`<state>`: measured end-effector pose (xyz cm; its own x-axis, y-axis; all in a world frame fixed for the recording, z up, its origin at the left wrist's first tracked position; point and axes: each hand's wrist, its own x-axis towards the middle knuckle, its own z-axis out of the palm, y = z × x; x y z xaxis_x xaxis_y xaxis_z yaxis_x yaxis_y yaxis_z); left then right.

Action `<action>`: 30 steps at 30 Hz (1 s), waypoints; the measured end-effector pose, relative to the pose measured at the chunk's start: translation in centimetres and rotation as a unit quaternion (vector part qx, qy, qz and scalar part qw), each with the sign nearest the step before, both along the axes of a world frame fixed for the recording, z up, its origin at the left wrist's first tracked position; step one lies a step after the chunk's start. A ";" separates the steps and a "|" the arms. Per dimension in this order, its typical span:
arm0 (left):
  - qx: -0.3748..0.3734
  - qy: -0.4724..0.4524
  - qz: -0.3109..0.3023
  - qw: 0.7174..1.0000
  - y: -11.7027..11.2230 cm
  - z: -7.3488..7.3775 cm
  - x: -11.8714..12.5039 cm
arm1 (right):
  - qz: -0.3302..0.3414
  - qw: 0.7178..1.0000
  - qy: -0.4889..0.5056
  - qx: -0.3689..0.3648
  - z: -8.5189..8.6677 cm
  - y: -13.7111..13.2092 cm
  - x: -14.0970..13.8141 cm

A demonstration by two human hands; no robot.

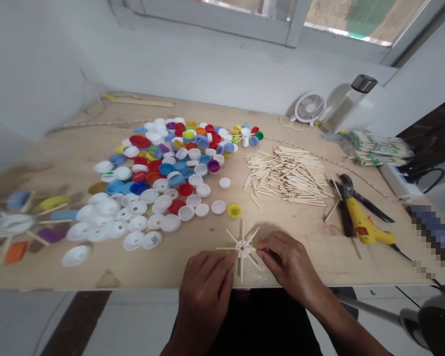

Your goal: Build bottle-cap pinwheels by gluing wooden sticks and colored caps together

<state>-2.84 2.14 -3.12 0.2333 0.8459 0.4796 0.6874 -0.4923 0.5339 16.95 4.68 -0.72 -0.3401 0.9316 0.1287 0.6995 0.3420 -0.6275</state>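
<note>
The left hand (203, 296) and right hand (289, 262) are both curled closed, fingertips pinching opposite sides of a star of wooden sticks (242, 246) from either side, which seems to keep the sticks steady around its white bottle cap hub. The star sits at the near edge of the worktop (74, 165), directly in front of the person, within easy reach and sight. A heap of bottle caps (163, 168) lies ahead and to the left, with a pile of loose sticks (285, 175) beside it, as if both are kept handy. A yellow glue gun (367, 227) rests nearby on the right, next to pliers (346, 202).
</note>
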 end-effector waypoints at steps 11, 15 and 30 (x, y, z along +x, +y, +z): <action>-0.008 0.010 -0.009 1.000 0.1 -0.2 -0.1 | 0.017 1.000 -0.020 -0.011 -0.1 0.2 0.0; -0.004 0.019 -0.012 1.000 0.1 -0.2 -0.1 | 0.019 0.999 -0.025 -0.015 0.0 0.2 0.0; 0.040 0.045 0.048 0.997 -0.7 -0.2 1.2 | 0.008 1.000 -0.013 -0.005 -0.2 0.1 -0.1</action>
<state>-1.65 1.45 -3.31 0.1989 0.8259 0.5276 0.7766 -0.4612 0.4292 16.90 4.81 -0.92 -0.3578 0.9274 0.1093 0.7108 0.3464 -0.6122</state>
